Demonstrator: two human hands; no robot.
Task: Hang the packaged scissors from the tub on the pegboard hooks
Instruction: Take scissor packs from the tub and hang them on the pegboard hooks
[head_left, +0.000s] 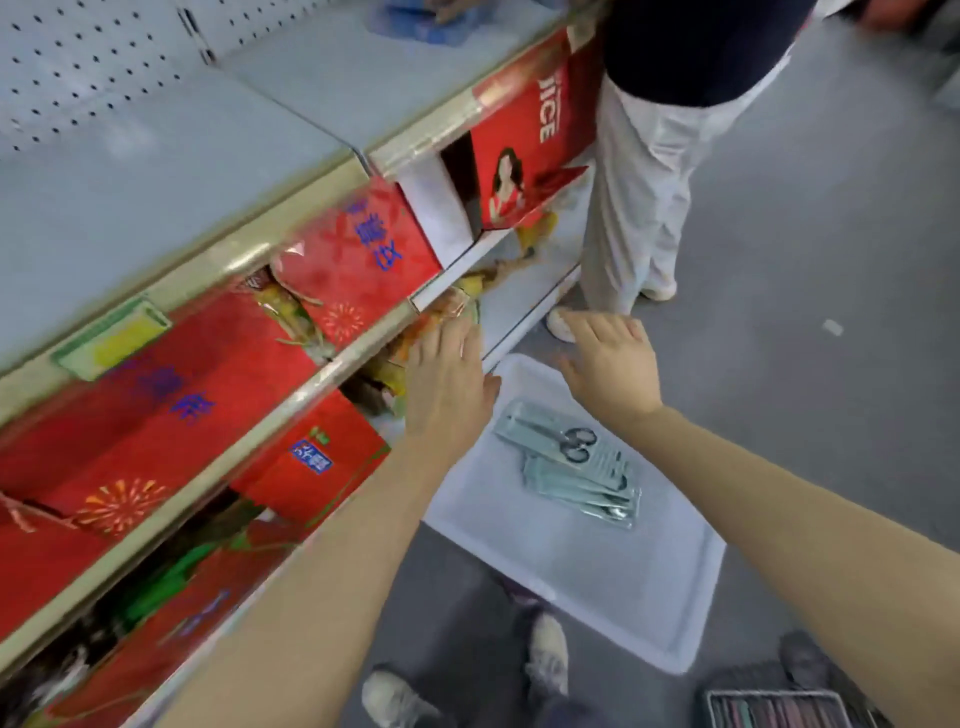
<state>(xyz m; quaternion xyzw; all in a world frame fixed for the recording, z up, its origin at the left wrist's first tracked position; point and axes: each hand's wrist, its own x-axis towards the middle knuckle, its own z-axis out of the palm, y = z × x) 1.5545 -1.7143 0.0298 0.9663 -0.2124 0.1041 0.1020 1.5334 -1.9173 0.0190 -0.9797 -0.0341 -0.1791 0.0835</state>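
A translucent white tub (670, 613) stands on the grey floor below me. A small stack of packaged scissors (571, 462) lies in its far half; the top pack shows black handles. My left hand (449, 384) hovers over the tub's far left rim beside the shelf edge, fingers spread, holding nothing. My right hand (613, 364) is stretched out over the tub's far end, above the packs, palm down, fingers apart and empty. The white pegboard (78, 67) shows at the top left, with no hooks visible on it.
Store shelves (291, 395) full of red boxes run diagonally on the left. A person in white trousers (639, 197) stands just beyond the tub. My shoes (545, 654) are at the tub's near side. A basket (779, 709) sits at the bottom right.
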